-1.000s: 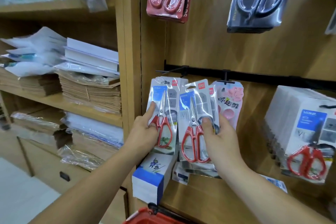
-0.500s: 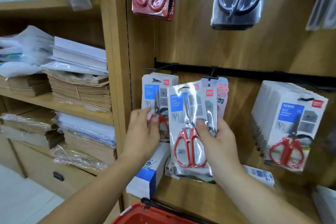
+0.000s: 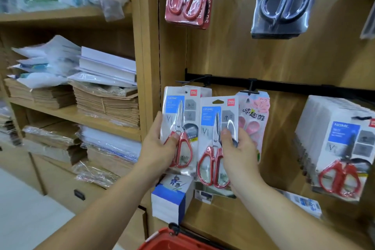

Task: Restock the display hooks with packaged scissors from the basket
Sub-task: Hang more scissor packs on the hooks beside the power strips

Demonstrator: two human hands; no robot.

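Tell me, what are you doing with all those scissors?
A person is restocking a scissors display. The left hand grips the left pack of red-handled scissors, the right hand the right pack, both just below the black hook rail. The right pack is not hooked yet; the left pack is hard to tell. The red basket sits below.

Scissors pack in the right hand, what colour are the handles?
Red handles, shown best in the head view.
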